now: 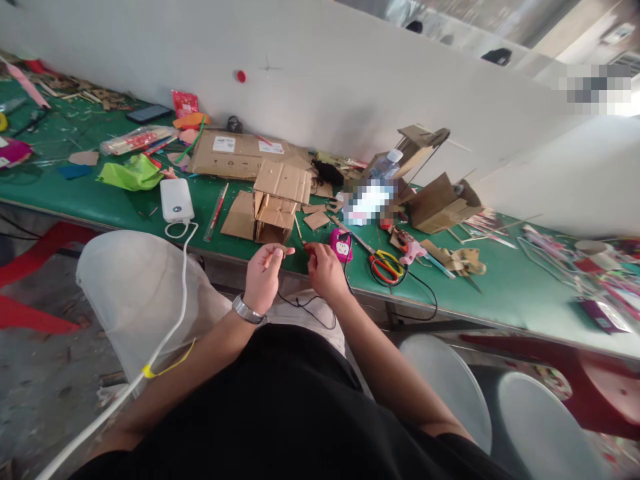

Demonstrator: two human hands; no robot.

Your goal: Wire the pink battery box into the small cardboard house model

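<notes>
Just in front of the table's near edge, my left hand [264, 275] pinches a small brown piece [285, 251] that looks like cardboard; a metal watch [249, 310] is on that wrist. To its right, my right hand [325, 270] is closed, thumb and fingers pressed together. A tiny reddish tip shows at its fingers, too small to name. Beyond both hands stands a small cardboard box structure [274, 217] with a flat roof [283, 181] and an opening low in front. A thin stick [298, 228] lies beside it.
A pink socket block [341, 245], scissors [386, 265] and a glue gun [413, 248] lie to the right. On the left, a white power bank [177, 200] trails a white cable [184, 280]. Cardboard scraps and a water bottle [385, 167] stand behind on the green table [500, 267].
</notes>
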